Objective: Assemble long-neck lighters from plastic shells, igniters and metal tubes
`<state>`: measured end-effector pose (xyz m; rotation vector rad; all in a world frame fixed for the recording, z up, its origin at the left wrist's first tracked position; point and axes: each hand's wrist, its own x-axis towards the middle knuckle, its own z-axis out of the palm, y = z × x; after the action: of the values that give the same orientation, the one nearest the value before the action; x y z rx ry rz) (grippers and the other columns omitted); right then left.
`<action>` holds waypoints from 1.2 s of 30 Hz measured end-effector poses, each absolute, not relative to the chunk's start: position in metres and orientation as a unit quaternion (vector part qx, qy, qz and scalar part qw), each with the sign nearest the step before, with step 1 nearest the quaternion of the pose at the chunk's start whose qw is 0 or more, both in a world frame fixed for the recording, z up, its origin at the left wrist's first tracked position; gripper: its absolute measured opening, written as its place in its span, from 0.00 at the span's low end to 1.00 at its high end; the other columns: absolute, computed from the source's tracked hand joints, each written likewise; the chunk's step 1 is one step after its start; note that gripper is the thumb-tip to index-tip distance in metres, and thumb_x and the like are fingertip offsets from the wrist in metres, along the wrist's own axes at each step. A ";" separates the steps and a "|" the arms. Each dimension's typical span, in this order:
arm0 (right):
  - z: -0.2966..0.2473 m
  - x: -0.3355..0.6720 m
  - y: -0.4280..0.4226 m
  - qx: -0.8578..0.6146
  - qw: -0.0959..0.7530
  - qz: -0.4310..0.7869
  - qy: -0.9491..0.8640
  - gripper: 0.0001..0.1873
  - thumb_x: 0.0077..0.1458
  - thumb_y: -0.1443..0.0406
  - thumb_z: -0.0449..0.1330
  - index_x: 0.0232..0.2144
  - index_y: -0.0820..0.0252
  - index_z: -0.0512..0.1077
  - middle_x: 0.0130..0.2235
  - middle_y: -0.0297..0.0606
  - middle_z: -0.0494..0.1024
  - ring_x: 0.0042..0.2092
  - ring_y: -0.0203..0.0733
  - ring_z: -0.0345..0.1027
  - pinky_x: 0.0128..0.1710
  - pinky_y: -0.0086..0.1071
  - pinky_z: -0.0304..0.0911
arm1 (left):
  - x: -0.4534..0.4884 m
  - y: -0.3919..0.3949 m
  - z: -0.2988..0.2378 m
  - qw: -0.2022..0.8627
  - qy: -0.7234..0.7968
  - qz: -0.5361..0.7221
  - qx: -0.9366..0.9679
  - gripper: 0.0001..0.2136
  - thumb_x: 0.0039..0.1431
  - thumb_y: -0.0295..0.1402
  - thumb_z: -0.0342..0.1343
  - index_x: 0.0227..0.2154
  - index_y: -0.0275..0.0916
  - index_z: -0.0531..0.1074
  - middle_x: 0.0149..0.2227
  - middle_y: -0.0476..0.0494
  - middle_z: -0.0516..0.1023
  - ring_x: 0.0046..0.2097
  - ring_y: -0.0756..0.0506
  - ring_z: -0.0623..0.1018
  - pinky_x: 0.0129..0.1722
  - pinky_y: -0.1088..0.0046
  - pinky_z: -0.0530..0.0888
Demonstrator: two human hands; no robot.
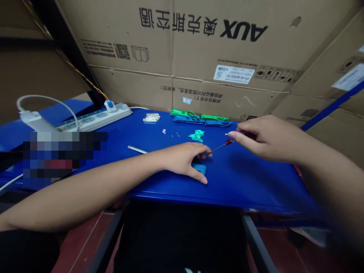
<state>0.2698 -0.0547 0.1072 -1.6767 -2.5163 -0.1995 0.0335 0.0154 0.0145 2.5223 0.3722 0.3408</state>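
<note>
"How many hands, and what's in them?"

"2. The right hand (264,138) pinches a red-handled screwdriver (228,142) in its fingers (237,135). The tip sits just beside the left hand (182,159), whose fingers (203,151) spread over a blue plastic piece (200,169), mostly hiding it."

"What else is on the tabletop (250,185)?"

"2 green frames (184,112), 2 blue frames (187,119), 1 loose metal rod (137,149), 1 bundle of metal pins (151,118), 1 power strip (93,118)."
</note>
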 end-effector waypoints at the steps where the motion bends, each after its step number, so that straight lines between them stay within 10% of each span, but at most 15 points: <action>1: 0.097 0.278 -0.055 -0.573 0.075 -0.045 -0.815 0.25 0.64 0.50 0.48 0.30 0.58 0.76 0.27 0.37 0.76 0.28 0.41 0.67 0.29 0.32 0.53 | 0.027 0.020 0.021 0.282 0.138 0.107 0.943 0.35 0.45 0.49 0.70 0.53 0.37 0.66 0.48 0.40 0.75 0.47 0.43 0.75 0.45 0.70 0.72; 5: 0.042 0.299 -0.056 -0.612 0.159 0.037 -0.774 0.21 0.64 0.51 0.50 0.34 0.57 0.76 0.35 0.37 0.79 0.35 0.42 0.71 0.34 0.33 0.60 | -0.004 0.041 0.044 0.217 0.214 -0.035 0.952 0.43 0.40 0.52 0.70 0.58 0.39 0.61 0.45 0.43 0.75 0.39 0.46 0.76 0.36 0.74 0.69; 13: 0.016 0.261 -0.062 -0.560 0.112 -0.048 -0.820 0.21 0.63 0.52 0.55 0.48 0.60 0.72 0.47 0.45 0.77 0.50 0.51 0.69 0.48 0.41 0.64 | -0.009 0.052 0.044 0.168 0.203 -0.091 0.960 0.20 0.47 0.41 0.69 0.41 0.40 0.74 0.33 0.50 0.77 0.32 0.49 0.74 0.30 0.77 0.65; 24: 0.008 0.196 -0.092 -0.624 0.119 -0.069 -0.769 0.25 0.68 0.57 0.46 0.63 0.57 0.61 0.50 0.47 0.77 0.42 0.49 0.76 0.36 0.36 0.68 | -0.010 0.032 0.053 -0.170 0.038 0.313 0.934 0.16 0.62 0.42 0.57 0.51 0.46 0.73 0.49 0.42 0.78 0.50 0.41 0.75 0.51 0.60 0.68; 29: -0.007 0.211 -0.109 -0.651 0.193 -0.010 -0.734 0.24 0.68 0.60 0.45 0.62 0.60 0.62 0.52 0.49 0.76 0.47 0.53 0.75 0.44 0.43 0.71 | -0.017 0.013 0.055 -0.193 0.060 0.481 0.853 0.16 0.59 0.52 0.54 0.34 0.48 0.78 0.35 0.46 0.78 0.38 0.44 0.76 0.41 0.61 0.70; 36: -0.017 0.216 -0.115 -0.637 0.277 0.003 -0.719 0.22 0.67 0.60 0.47 0.60 0.59 0.63 0.56 0.49 0.75 0.53 0.53 0.73 0.49 0.46 0.71 | 0.041 -0.038 0.022 -0.055 -0.271 0.183 0.944 0.23 0.63 0.48 0.55 0.15 0.41 0.69 0.18 0.49 0.65 0.22 0.49 0.66 0.24 0.66 0.63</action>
<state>0.2164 -0.1146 -0.0167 -1.7105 -1.9315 0.0090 0.0412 -0.0379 0.0225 3.0731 -0.8816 0.5950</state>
